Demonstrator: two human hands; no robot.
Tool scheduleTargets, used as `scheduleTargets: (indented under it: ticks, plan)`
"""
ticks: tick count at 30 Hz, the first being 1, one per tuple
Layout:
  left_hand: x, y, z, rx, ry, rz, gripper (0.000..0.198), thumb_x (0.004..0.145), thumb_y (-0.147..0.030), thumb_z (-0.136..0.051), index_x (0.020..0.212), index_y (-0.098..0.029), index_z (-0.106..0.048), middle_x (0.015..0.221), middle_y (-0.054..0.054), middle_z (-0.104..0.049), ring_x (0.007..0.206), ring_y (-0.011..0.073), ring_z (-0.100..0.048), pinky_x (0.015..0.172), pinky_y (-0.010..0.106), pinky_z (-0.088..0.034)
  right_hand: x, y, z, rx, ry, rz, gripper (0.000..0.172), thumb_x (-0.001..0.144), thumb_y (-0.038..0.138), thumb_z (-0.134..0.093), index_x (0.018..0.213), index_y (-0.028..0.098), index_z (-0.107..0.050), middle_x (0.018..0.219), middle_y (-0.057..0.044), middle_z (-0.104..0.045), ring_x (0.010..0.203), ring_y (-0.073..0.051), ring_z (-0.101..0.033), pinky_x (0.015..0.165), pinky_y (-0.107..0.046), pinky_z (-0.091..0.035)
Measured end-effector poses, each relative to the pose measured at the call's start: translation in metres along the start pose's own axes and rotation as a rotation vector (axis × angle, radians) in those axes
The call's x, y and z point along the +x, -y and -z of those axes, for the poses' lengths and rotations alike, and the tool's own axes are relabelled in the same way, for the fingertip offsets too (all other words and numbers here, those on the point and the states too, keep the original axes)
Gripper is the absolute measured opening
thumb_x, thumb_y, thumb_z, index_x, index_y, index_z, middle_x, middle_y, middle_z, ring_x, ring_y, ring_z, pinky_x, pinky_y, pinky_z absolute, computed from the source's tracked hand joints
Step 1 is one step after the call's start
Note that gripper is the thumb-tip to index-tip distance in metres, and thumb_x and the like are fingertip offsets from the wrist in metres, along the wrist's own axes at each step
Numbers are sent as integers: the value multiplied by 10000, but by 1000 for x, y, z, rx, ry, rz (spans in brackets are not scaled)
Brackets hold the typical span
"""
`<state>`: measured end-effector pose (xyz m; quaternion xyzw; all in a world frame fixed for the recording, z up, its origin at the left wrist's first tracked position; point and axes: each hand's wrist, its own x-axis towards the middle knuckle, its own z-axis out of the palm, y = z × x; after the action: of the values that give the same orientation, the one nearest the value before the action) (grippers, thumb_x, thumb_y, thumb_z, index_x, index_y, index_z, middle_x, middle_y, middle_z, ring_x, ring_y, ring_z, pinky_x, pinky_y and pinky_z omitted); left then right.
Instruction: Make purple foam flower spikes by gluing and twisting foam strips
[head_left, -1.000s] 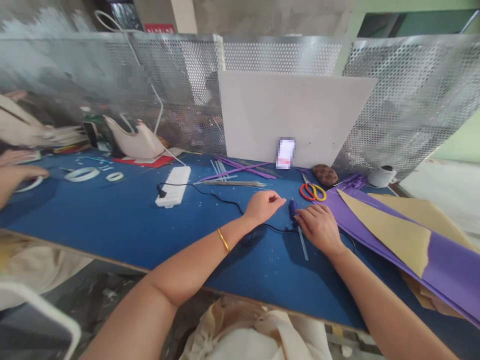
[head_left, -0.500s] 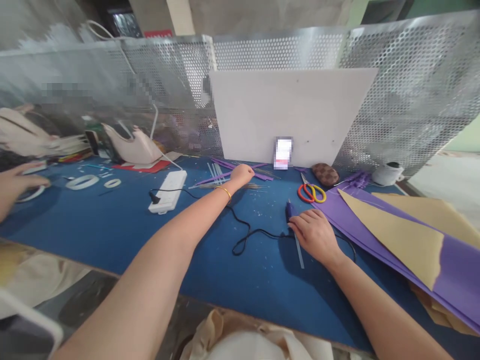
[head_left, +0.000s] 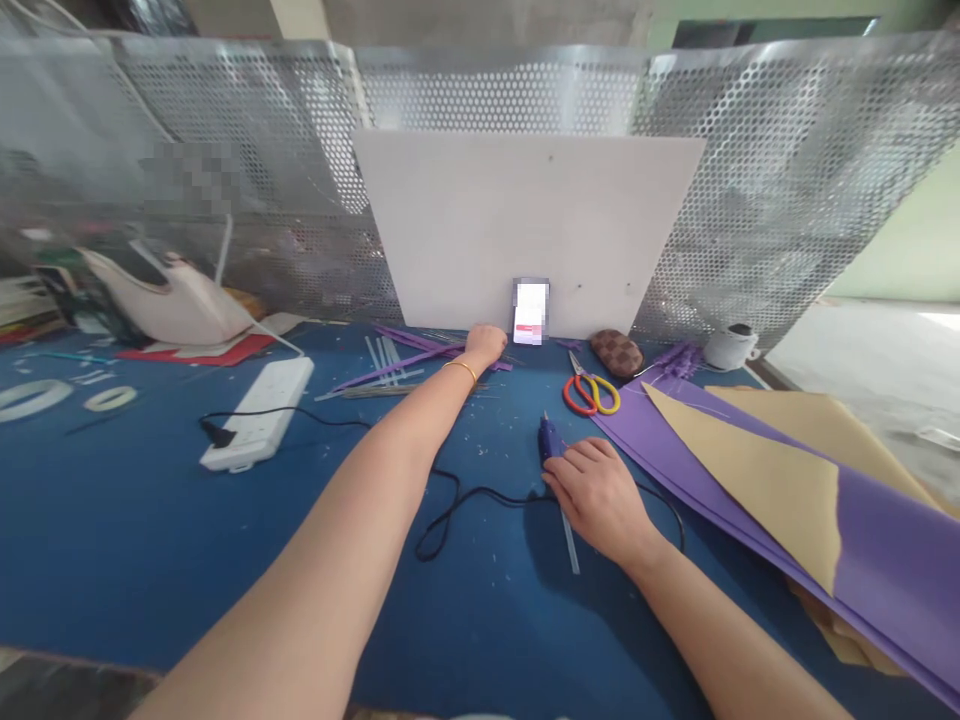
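My right hand is wrapped round a blue glue gun, its nozzle pointing away from me. A clear glue stick pokes out of the gun's back end, and a black cord trails from it. Far forward, my left hand, with a gold bangle at the wrist, is closed over a pile of purple paper strips and thin wires. What its fingers pinch is hidden. Several loose glue sticks lie left of that hand. Scissors with red and yellow handles rest beyond the glue gun.
A white power strip stands left with a black plug in it. Purple sheets and brown paper cover the right side. A phone leans on a white board. Tape rolls, a checkered pouch and a tape dispenser lie around.
The view has swung to the right and tilted down, so the co-worker's hand at the left is out of sight. My hands stay at the strips and the glue gun.
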<state>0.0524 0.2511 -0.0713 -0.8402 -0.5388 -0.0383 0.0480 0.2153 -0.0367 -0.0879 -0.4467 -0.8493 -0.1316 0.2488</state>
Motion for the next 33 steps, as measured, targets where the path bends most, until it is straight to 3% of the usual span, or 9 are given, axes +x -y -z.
scheduleTargets:
  ticks: [9,14,16,18,20,23,27,33]
  plan:
    - [17,3,-21,174,-71,-253,376,917,-351,-594,1243,-165,-568,1245,110,-590,1049,239,-613,870,454,-533,2,3,1,6,16,11,198,943,189,-507,794,170,-636,688,-29,-590,704,-189,-481,787,-340,-347]
    - [12,8,-20,170,-158,-309,328,918,-333,-592,1191,-151,-599,1204,106,-615,1054,239,-612,904,470,-511,2,2,1,3,31,5,211,946,198,-501,780,173,-628,691,-30,-590,714,-187,-488,794,-337,-345]
    - [8,11,-13,147,-215,-309,209,934,-208,-529,1063,-119,-668,1090,127,-664,1056,244,-610,1007,498,-424,2,1,1,-5,39,3,212,947,195,-496,786,174,-633,694,-33,-594,714,-187,-485,796,-338,-344]
    - [3,16,-3,116,-277,-303,285,917,-89,-432,967,-110,-712,1009,161,-687,1056,248,-604,1089,498,-310,1,1,2,-13,46,2,215,951,199,-494,793,176,-638,699,-37,-599,716,-189,-481,798,-339,-343]
    - [-3,20,8,79,-333,-287,333,916,-99,-395,995,-124,-718,1038,170,-689,1066,250,-590,1102,477,-271,1,1,2,-14,49,2,213,953,205,-495,803,177,-644,713,-42,-611,723,-192,-482,798,-341,-342]
    - [-13,25,22,22,-383,-230,357,950,-190,-366,1032,-158,-711,1043,151,-700,1044,249,-591,1039,435,-321,0,0,2,-17,48,4,205,950,200,-500,815,176,-652,717,-43,-619,728,-194,-484,794,-341,-339]
    - [-23,27,38,-71,-431,-94,341,959,-283,-385,1024,-211,-711,970,113,-728,930,252,-624,836,388,-405,0,-1,1,-20,49,4,201,948,205,-507,821,170,-659,714,-40,-624,725,-193,-489,777,-337,-333]
    - [-28,24,71,-215,-589,72,316,967,-264,-368,1058,-232,-669,1008,54,-738,885,212,-639,729,334,-406,0,-4,1,-36,45,-9,190,942,212,-523,819,165,-660,705,-32,-630,717,-191,-496,740,-331,-317]
